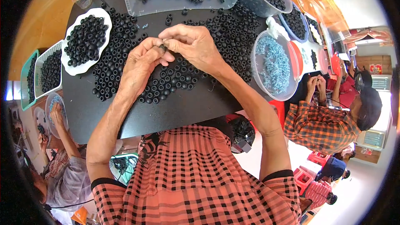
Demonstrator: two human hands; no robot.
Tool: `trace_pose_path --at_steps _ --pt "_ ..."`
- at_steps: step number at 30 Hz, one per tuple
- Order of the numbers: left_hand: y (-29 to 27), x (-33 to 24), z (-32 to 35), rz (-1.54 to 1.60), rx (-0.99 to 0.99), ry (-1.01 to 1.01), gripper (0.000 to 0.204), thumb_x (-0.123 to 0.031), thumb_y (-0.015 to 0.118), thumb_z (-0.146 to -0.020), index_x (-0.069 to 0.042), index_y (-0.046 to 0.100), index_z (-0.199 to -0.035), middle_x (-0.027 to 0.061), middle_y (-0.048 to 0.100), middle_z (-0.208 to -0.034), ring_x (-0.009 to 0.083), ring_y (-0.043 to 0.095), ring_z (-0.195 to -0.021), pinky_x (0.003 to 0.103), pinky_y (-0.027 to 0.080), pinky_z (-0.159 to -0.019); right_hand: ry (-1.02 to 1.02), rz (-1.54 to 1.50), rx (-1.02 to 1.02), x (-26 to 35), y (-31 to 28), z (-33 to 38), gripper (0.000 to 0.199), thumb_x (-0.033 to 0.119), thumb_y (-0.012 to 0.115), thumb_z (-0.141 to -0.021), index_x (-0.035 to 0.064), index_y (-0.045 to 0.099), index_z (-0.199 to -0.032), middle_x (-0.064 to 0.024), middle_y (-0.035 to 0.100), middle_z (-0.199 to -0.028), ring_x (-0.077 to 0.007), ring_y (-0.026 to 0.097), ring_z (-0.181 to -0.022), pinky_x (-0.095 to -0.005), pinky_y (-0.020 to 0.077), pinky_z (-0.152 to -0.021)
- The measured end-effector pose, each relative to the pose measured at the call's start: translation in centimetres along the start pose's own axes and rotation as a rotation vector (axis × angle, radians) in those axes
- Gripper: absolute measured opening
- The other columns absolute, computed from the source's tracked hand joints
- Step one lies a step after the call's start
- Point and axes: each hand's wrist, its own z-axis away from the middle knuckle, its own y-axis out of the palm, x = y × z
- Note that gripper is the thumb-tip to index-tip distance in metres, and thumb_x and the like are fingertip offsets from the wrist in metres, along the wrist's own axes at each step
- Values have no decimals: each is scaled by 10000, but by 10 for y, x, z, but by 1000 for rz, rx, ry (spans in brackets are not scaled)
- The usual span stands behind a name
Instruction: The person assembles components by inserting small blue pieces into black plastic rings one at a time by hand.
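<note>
My left hand (141, 60) and my right hand (192, 45) meet above the dark table (175, 118). Their fingertips pinch a small dark piece (163, 47) between them; the fingers cover most of it. It resembles the black ring-shaped pieces (166, 84) that lie loose in a wide layer around and below my hands. Each of those is round with a hole. To the left, a white scalloped plate (106, 24) is heaped with the same black pieces. Right of my hands stands a clear round tub (266, 89) of small light-blue pieces (273, 60).
A clear rectangular bin (183, 6) and a clear bowl (285, 5), both with black pieces, stand at the far side. White and green baskets (38, 68) hold more at left. Co-workers sit at left (68, 179) and right (325, 129). A clear cup (84, 2) stands far left.
</note>
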Motion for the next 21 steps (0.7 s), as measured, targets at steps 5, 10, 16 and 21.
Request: trace_pose_path --at_steps 5,10,16,21 --pt "1 -2 0 -28 -14 -1 123 -67 486 -922 -6 568 -991 75 642 -857 125 606 -803 241 476 -737 105 -103 49 11 -7 1 124 -7 594 -874 -12 677 -965 -30 630 -896 -72 590 -769 -201 474 -670" --pt "3 -2 0 -32 -18 0 129 -66 479 -927 -2 569 -992 72 640 -859 121 600 -795 239 473 -738 -62 -20 10 2 -7 2 112 -22 589 -867 -38 669 -945 -31 629 -896 -72 597 -743 -205 482 -664" --pt "4 -3 2 -18 1 -6 151 -75 459 -937 3 557 -1021 86 636 -873 123 593 -797 248 469 -757 11 -154 -1 2 -3 4 129 -59 569 -852 -33 665 -933 -37 627 -900 -88 607 -766 -221 498 -672" --pt "2 -6 0 145 75 -30 160 -75 483 -919 14 550 -1034 97 629 -862 149 600 -800 266 474 -765 -115 -69 7 7 -5 3 129 -70 591 -810 -21 658 -909 -47 628 -935 -90 597 -786 -230 494 -689"
